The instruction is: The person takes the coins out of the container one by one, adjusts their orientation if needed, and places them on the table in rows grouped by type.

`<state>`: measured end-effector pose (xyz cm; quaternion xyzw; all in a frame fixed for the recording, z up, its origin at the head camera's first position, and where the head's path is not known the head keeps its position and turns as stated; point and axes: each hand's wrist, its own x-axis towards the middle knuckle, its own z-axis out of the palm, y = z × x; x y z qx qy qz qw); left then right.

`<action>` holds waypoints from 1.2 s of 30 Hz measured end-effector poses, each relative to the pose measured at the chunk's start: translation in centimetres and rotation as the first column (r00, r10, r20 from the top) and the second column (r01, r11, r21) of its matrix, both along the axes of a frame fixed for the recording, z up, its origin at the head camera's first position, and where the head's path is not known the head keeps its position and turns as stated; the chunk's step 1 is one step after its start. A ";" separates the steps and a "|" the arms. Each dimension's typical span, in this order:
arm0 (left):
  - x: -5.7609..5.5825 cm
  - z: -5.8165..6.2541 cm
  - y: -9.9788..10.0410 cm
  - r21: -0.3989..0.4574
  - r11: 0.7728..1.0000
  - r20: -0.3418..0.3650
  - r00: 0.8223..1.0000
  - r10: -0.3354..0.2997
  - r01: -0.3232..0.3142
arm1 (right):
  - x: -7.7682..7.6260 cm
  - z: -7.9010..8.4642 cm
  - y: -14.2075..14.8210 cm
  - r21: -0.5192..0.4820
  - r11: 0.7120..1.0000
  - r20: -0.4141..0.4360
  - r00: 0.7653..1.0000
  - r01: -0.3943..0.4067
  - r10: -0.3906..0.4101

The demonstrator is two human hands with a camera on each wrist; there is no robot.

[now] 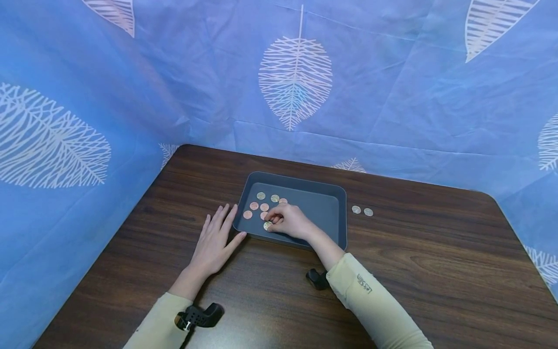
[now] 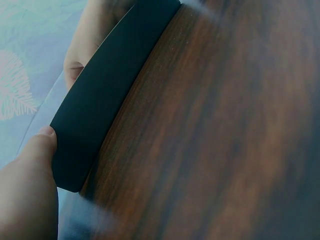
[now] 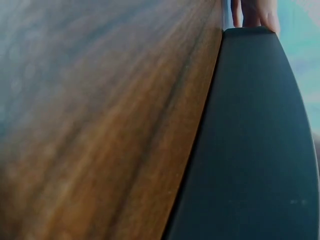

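A dark grey rectangular tray (image 1: 322,213) lies on the table with several coins in its left half. Some are copper-coloured, like the coin (image 1: 247,214) at the left; others are brassy, like the coin (image 1: 274,198) near the back. My right hand (image 1: 292,220) reaches over the tray's front rim, thumb and forefinger pinching a brassy coin (image 1: 268,226) near the tray floor. Flat and with fingers spread, my left hand (image 1: 212,248) rests at the tray's front left corner. Its thumb (image 2: 40,145) touches the rim in the left wrist view.
Two silvery coins (image 1: 362,211) lie side by side on the brown wooden table (image 1: 418,252), just right of the tray. Behind the table hangs a blue cloth (image 1: 370,97) with white leaf prints. Both forearms wear pale sleeves (image 1: 370,295) and black wrist devices (image 1: 202,316).
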<state>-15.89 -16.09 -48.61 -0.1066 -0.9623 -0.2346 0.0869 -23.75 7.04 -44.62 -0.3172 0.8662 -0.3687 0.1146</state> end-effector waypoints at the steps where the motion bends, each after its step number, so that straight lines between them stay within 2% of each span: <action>1: 0.0 0.0 0.0 0.001 1.000 0.001 1.000 0.001 -0.001 | 0.0 0.0 0.0 -0.001 1.000 0.000 1.000 0.000 0.000; 16: 0.1 0.1 0.0 0.011 1.000 0.009 1.000 -0.001 0.001 | 0.2 0.2 -0.2 0.028 0.999 -0.040 0.998 -0.046 0.047; 24: 0.0 -0.1 0.0 0.020 1.000 0.002 1.000 -0.004 0.004 | 0.5 0.6 0.0 0.046 0.999 -0.043 0.999 -0.025 0.027; 36: 0.1 0.0 -0.1 0.016 1.000 0.015 1.000 -0.007 0.007 | 0.7 0.8 0.3 0.060 0.998 -0.094 0.996 0.012 -0.007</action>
